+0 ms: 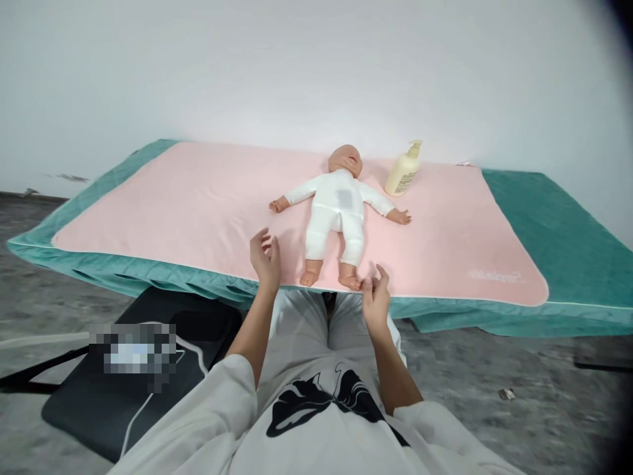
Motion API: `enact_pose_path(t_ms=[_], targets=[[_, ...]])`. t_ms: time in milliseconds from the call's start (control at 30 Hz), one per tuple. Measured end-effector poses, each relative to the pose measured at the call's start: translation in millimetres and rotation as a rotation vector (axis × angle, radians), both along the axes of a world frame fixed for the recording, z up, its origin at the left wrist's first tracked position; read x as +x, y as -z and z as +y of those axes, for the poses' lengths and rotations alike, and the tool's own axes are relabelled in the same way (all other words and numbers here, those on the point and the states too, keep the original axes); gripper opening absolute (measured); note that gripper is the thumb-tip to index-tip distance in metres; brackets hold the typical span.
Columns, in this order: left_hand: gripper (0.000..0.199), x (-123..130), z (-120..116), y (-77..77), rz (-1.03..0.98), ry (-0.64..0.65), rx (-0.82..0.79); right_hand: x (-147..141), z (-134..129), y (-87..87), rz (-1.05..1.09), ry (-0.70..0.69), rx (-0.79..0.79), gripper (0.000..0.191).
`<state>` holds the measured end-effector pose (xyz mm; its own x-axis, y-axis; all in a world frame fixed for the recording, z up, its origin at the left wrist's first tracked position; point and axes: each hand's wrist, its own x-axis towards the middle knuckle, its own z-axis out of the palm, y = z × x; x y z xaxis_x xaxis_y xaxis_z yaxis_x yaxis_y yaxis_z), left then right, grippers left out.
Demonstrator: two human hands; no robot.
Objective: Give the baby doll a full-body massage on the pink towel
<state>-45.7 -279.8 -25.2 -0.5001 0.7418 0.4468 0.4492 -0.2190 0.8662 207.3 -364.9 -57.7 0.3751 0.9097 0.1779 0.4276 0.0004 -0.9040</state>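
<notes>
A baby doll (339,204) in a white body lies on its back on a pink mat (198,198), arms spread and feet toward me. My left hand (266,257) is raised over the mat's front edge, left of the doll's legs, with loosely curled fingers apart and nothing in them. Close beside the doll's foot on the right is my right hand (376,295), its thumb and fingers parted and holding nothing. Whether it touches that foot I cannot tell. A cream pump bottle (403,173) stands slightly tilted on the mat, right of the doll's head.
The mat lies over a green cloth-covered table (554,218) against a white wall (316,72). At lower left is a black chair (99,409) with a blurred-out item and white cables on it. A small scrap (507,394) lies on the grey floor.
</notes>
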Motion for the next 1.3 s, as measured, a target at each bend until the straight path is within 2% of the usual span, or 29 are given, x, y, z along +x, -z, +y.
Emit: enact_pose_path(t_ms=[100,200,267,333,433,567,667,767,900,967,1067,1167,1300], targets=[[0.046,-5.4,44.9,-11.5,-0.066,-0.032,-0.129,-12.6,-8.7,6.3,0.046,-0.108,-0.097,0.075],[0.065,-7.7,87.9,-15.4,-0.004,-0.104,-0.343,-22.9,-3.4,12.5,0.089,-0.071,-0.103,0.085],[0.068,-9.2,110.0,-17.4,0.093,-0.147,-0.431,-26.7,0.7,15.1,0.120,-0.034,-0.089,0.087],[0.051,-11.4,124.7,-19.6,0.160,-0.132,-0.482,-27.5,2.2,14.9,0.149,-0.013,-0.088,0.085],[0.024,-15.0,134.6,-20.9,0.179,-0.137,-0.496,-24.1,0.1,8.4,0.173,0.010,-0.076,0.079],[0.026,-16.9,138.5,-14.4,0.095,-0.164,-0.409,-14.7,-3.8,-7.6,0.185,0.092,-0.028,0.073],[0.029,-16.4,143.0,-6.9,-0.049,-0.094,-0.273,-5.8,-4.9,-19.5,0.157,0.161,-0.007,0.071],[0.036,-14.2,149.0,-3.6,-0.170,-0.033,-0.136,1.3,-5.6,-31.4,0.145,0.171,0.014,0.068],[0.054,-4.6,155.6,-8.9,-0.298,0.018,0.033,3.9,-4.7,-49.8,0.039,0.234,0.076,0.054],[0.054,3.0,159.8,-13.9,-0.334,0.063,0.134,2.6,-1.6,-57.8,-0.007,0.257,0.119,0.048],[0.050,15.8,169.4,-21.3,-0.373,0.149,0.263,-1.2,6.7,-64.9,-0.020,0.247,0.183,0.049],[0.053,28.2,178.7,-27.2,-0.399,0.245,0.315,-6.2,18.7,-67.4,0.019,0.213,0.275,0.050],[0.055,40.1,180.6,-31.0,-0.364,0.423,0.302,-12.8,37.8,-69.8,0.036,0.170,0.363,0.050]])
